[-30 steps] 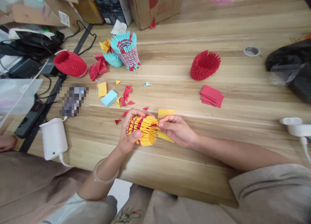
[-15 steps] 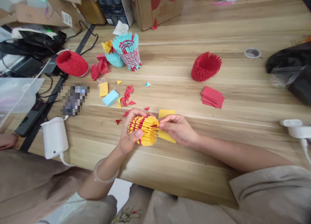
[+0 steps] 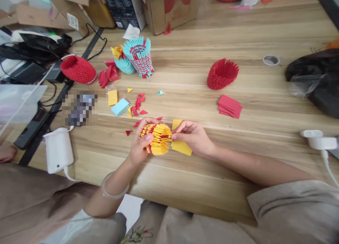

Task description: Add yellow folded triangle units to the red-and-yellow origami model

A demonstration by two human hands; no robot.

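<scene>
My left hand [image 3: 140, 145] is wrapped round a yellow and red folded-paper model [image 3: 156, 139], thumb across its front. My right hand [image 3: 191, 136] is pinched at the model's right rim, fingertips pressed together on a small folded piece I cannot make out. Under my right hand lie yellow paper sheets [image 3: 181, 147] on the wooden table [image 3: 201, 173]. Loose red paper triangles [image 3: 137, 104] are scattered just beyond my hands.
Two red paper vases [image 3: 222, 73] [image 3: 76, 69] and a cyan one [image 3: 139, 57] stand farther back. A stack of red sheets [image 3: 229, 106] lies right of centre. A white device [image 3: 58, 149] sits left, a black bag [image 3: 315, 78] right, cardboard boxes [image 3: 169, 7] behind.
The view has shifted slightly. My right hand's fingertips have closed in on the model's right rim; my left hand keeps its hold on the model.
</scene>
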